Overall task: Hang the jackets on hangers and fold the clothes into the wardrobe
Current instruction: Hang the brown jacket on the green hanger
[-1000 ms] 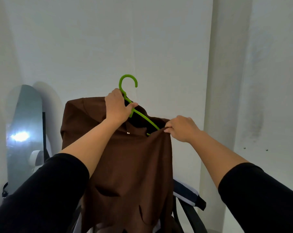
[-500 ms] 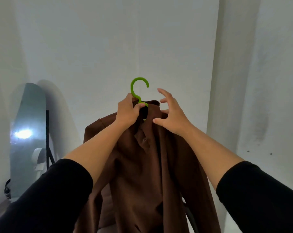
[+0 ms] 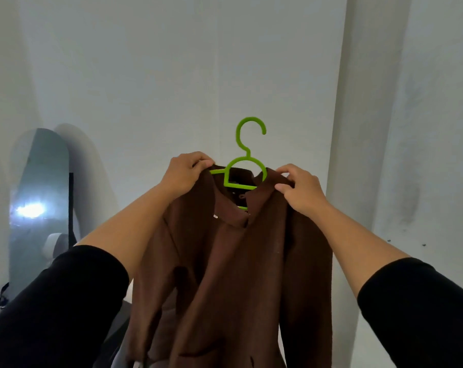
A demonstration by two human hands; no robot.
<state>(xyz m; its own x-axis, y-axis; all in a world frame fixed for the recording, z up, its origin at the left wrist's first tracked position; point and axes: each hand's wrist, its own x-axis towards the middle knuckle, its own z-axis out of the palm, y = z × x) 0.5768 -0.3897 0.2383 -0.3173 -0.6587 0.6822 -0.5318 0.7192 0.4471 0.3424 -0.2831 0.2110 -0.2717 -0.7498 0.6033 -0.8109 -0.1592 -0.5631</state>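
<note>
Pale wall, arched mirror leaning at left — bright light reflected, white column at right

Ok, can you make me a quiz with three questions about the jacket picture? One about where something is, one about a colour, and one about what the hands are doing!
1. Where is the mirror?
A. Left, leaning on the wall
B. Right, by the corner
C. On the ceiling

2. What colour is the hanger?
A. Red
B. Bright green
C. Black

3. What are the hands doing to the brown jacket?
A. Resting flat on it
B. Hanging away from it
C. Each pinching a shoulder by the collar

Answers:
1. A, the mirror stands at the left edge against the wall.
2. B, its hook sticks up bright green above the collar.
3. C, the left hand and right hand curl their fingers onto the cloth at either side of the hanger.
</note>
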